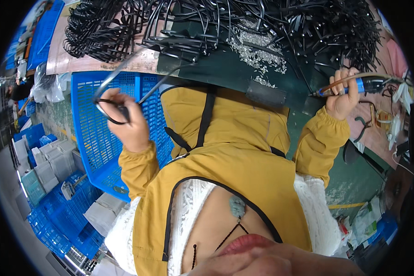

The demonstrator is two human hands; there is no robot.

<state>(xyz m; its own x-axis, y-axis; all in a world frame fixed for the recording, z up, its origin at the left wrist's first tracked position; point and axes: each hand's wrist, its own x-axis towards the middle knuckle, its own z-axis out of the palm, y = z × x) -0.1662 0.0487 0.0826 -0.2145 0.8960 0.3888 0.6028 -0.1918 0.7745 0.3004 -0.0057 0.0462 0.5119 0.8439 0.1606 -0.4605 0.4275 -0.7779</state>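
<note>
Above the blue crate, my left hand (129, 122) is closed on a dark eyeglasses frame (106, 116). Its long temples reach up and to the right toward the table edge, partly blurred. My right hand (341, 96) wraps round a blue and black electric screwdriver (361, 86), whose tip points left over the green mat. Between the hands, a scatter of small silvery screws (257, 48) lies on the mat. Heaps of black eyeglasses temples (103, 32) and more black frame parts (326, 32) cover the far side of the table.
A dark flat block (267, 93) rests at the mat's near edge. Below my left hand stands a large blue crate (99, 152). More blue crates (62, 216) with white boxes are stacked at the left. Pliers (363, 128) and cables lie on the table at the right.
</note>
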